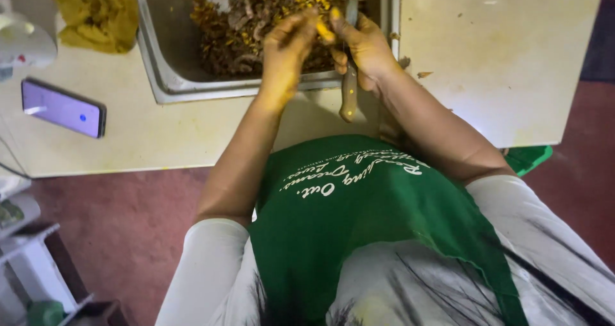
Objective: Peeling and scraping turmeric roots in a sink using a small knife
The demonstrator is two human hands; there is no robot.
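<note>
Right hand (362,44): clamped on wooden-handled knife (350,76), blade up.
Left hand (285,47): pinching yellow piece (325,30) (stained yellow).
Surface: cream counter (160,130), metal tray (168,76) far.

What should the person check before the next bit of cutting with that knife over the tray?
1. Knife gripped firmly in right hand: ok.
2. Yellow piece pinched by left hand: ok.
3. Fingers clear of the blade: cannot tell, the blade is partly hidden.
4. Hands over the metal tray so peelings drop inside: ok.
5. Phone away from the mess: ok, it lies apart on the counter.
6. Yellow cloth within reach: ok.
</note>
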